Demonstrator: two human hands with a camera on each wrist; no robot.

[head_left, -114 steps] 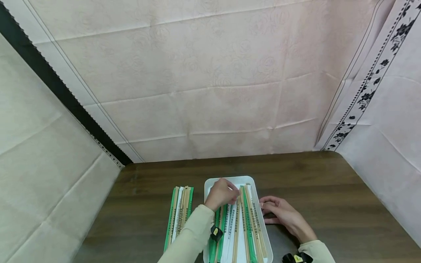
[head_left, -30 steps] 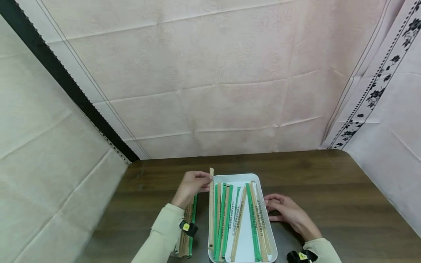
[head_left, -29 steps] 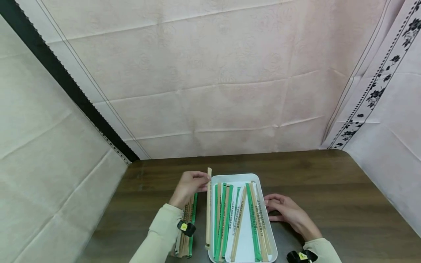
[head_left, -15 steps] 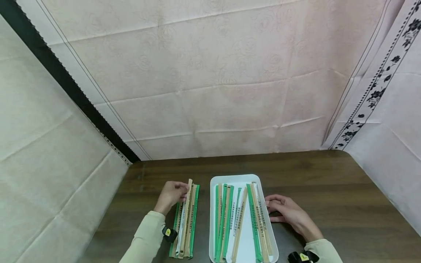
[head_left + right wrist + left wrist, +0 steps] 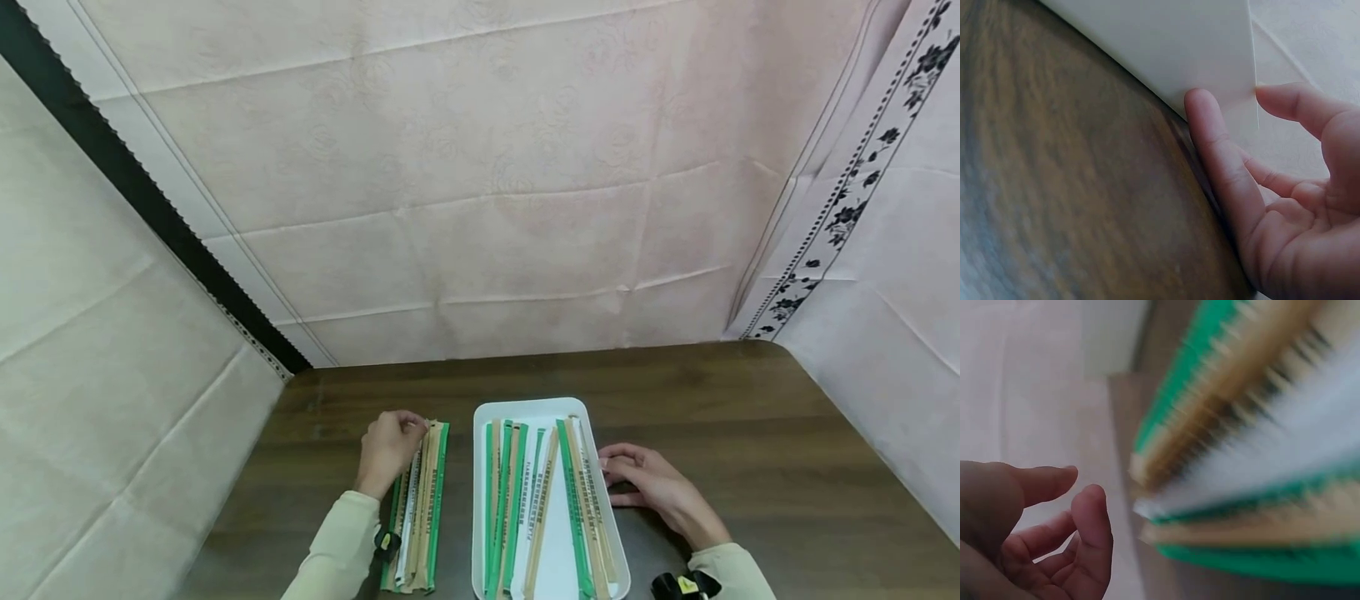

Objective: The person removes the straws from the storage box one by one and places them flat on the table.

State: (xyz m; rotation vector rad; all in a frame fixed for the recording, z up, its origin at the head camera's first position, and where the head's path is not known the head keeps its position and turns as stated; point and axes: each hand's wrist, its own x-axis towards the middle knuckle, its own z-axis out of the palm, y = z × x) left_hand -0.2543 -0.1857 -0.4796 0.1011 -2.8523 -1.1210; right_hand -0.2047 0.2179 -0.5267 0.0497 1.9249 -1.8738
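Observation:
My left hand (image 5: 388, 450) is at the far end of a pile of long thin wrapped packets (image 5: 418, 517) in green, tan and white, left of the tray. In the left wrist view the thumb and forefinger (image 5: 1092, 515) stand apart with nothing between them, beside the blurred printed packets (image 5: 1254, 462). A white tray (image 5: 528, 406) holds more such packets in green, tan and white, grouped along its left and right sides. My right hand (image 5: 652, 487) rests at the tray's right side, fingertips against its outer wall (image 5: 1166, 50).
The brown wooden table (image 5: 360, 392) runs back to a pale cloth wall (image 5: 480, 250). More cloth hangs at the left and right, the right one bordered with dark flowers (image 5: 847, 218). Table surface shows between the pile and the tray.
The left hand took a tan packet out of the tray, carried it left onto the pile and has let go. The right hand has stayed at the tray's side.

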